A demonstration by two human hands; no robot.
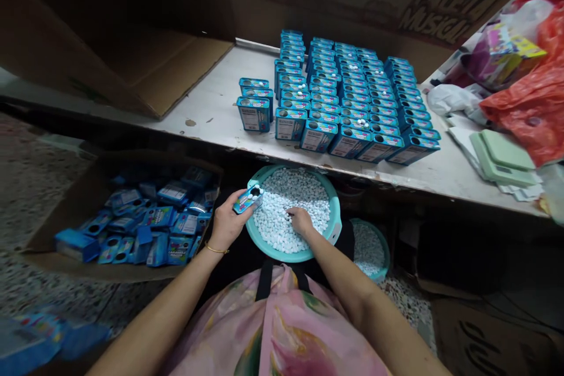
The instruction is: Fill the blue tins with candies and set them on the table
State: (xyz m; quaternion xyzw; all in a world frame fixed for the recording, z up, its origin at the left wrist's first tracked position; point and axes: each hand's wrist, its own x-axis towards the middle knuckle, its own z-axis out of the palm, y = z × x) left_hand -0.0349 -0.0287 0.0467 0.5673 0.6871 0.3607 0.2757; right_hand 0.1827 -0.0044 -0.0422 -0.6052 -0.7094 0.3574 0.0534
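Note:
My left hand (228, 222) grips a small blue candy box (247, 200), tilted over the left rim of a turquoise basin (336, 211). White candies lie around the dark round opening of that box. Inside the basin is a deep layer of small white round candies (286, 188). My right hand (301, 222) reaches into them with its fingers curled together and the tips low in the candies. A small dark spot shows by the fingertips; what they hold is not clear.
Rows of upright blue boxes (352, 100) stand on the white table (211, 100), some topped with candies. To my left, a carton (110, 273) holds many jumbled boxes. A second basin (382, 241) sits lower right. A green scale (504, 155) and red plastic bags (524, 111) lie at right.

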